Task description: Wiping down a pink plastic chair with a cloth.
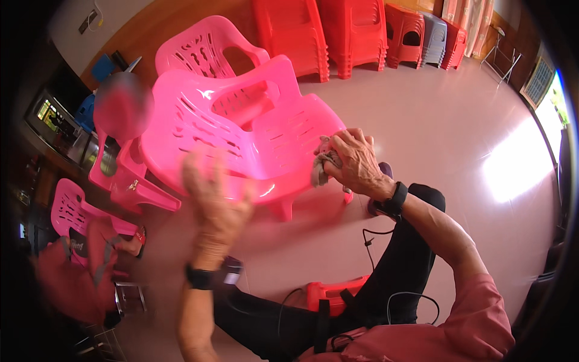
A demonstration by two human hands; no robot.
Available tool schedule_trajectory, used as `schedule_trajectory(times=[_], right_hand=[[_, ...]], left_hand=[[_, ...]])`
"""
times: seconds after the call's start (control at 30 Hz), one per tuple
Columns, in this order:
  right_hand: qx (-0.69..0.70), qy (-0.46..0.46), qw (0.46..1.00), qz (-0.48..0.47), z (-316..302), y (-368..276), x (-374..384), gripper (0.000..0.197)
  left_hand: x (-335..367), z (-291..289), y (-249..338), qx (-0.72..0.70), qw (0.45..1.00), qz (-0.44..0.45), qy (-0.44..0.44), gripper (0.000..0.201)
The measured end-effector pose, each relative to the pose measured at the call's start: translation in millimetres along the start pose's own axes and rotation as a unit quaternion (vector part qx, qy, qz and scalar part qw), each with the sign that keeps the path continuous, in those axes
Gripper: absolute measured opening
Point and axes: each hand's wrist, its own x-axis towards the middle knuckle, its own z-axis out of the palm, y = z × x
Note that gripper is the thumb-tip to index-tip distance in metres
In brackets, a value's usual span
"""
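A glossy pink plastic armchair (292, 130) stands tilted in front of me, its slotted back to the left and its seat to the right. My right hand (356, 160) is closed on a crumpled greyish-pink cloth (320, 171) at the seat's near right edge. Over the chair's near armrest is my left hand (217, 205), blurred by motion, its fingers spread and nothing seen in them. Whether it touches the armrest I cannot tell. A second pink armchair (202, 45) stands close behind the first.
Stacked red chairs (289, 33) and stools (403, 36) line the far wall. More pink chairs (69, 208) stand at the left, near a person's red clothing (78, 271). A low red stool (322, 292) and a thin black cable (369, 242) are by my legs.
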Motion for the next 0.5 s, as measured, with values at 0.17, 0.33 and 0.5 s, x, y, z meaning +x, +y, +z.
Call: schedule_trajectory(times=[0.17, 0.33, 0.5], right_hand=[[-0.019, 0.06, 0.998, -0.027, 5, -17, 4, 0.042], [-0.057, 0.096, 0.994, -0.007, 22, -27, 1, 0.045], [0.036, 0.065, 0.996, -0.038, 55, -79, -3, 0.041]], left_hand=[[47, -37, -131, 0.013, 0.97, -0.234, 0.071, 0.06], [42, -4, -156, -0.47, 0.788, -0.388, 0.091, 0.049], [39, 3, -138, -0.529, 0.75, -0.374, 0.135, 0.039]])
